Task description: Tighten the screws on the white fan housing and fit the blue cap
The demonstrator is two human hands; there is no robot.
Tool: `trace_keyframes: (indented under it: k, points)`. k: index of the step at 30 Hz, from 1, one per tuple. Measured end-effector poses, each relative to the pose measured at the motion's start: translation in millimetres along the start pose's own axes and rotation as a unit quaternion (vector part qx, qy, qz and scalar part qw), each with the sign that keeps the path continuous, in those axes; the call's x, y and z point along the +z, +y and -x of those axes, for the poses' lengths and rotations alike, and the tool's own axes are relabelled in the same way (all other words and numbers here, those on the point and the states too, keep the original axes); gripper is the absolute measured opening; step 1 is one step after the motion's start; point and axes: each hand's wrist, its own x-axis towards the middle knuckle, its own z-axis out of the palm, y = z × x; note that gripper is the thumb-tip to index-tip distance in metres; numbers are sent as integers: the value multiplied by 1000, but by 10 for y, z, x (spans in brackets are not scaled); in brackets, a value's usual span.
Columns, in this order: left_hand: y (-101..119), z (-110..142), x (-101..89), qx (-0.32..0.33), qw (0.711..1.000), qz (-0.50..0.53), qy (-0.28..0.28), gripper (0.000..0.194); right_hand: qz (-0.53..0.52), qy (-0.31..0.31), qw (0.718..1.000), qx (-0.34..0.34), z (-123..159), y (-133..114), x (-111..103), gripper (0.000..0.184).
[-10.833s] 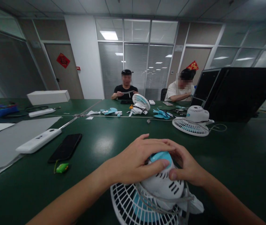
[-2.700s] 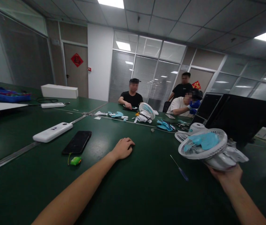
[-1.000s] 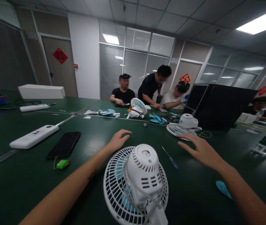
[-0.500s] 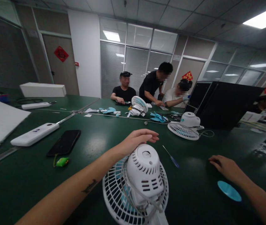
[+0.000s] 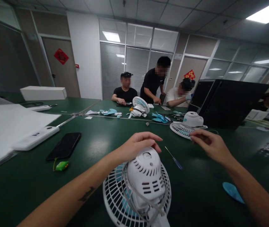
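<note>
A white electric fan [image 5: 146, 179] lies grille-down in front of me, its rounded motor housing upward and a grey cord looped around it. My left hand [image 5: 140, 143] rests over the top of the housing, fingers stretched out to the right and loosely bent. My right hand [image 5: 207, 145] is above the table at the right, thumb and fingers reaching left and slightly bent, nothing visible in them. Between the hands lies a screwdriver [image 5: 174, 158] with a blue handle. A round light-blue cap [image 5: 232, 191] sits by my right forearm, which partly covers it.
A second white fan [image 5: 191, 123] lies behind my right hand. Farther back are another fan [image 5: 139, 107] and blue fan blades [image 5: 160, 117]. A black phone [image 5: 64, 145], a white power strip [image 5: 36, 137] and a white board [image 5: 13, 129] are at left. Several people sit or stand across the table.
My right hand has lifted from beside the blue cap and moved up and forward to the left. My left hand stays on the fan. The white board at left has shifted rightward over the power strip.
</note>
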Motion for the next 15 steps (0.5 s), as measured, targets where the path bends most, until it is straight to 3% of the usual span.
trace_keyframes:
  k: [3, 5, 8, 11, 15]
  points:
    - [1, 11, 9, -18, 1000, 3, 14, 23, -68, -2, 995, -77, -192, -553, 192, 29]
    - [-1, 12, 19, -19, 999, 20, 20, 23, -145, -20, 978, -148, -270, -917, 319, 17]
    - [-21, 3, 28, -16, 999, 38, 23, 24, -217, -65, 953, -199, -298, -1363, 468, 7]
    - [-53, -10, 25, 4, 999, 27, 25, 22, -229, -133, 935, -235, -240, -1621, 522, 7]
    - [-76, -14, 22, 40, 998, -2, 54, 18, -172, -186, 925, -283, -136, -1693, 463, 19]
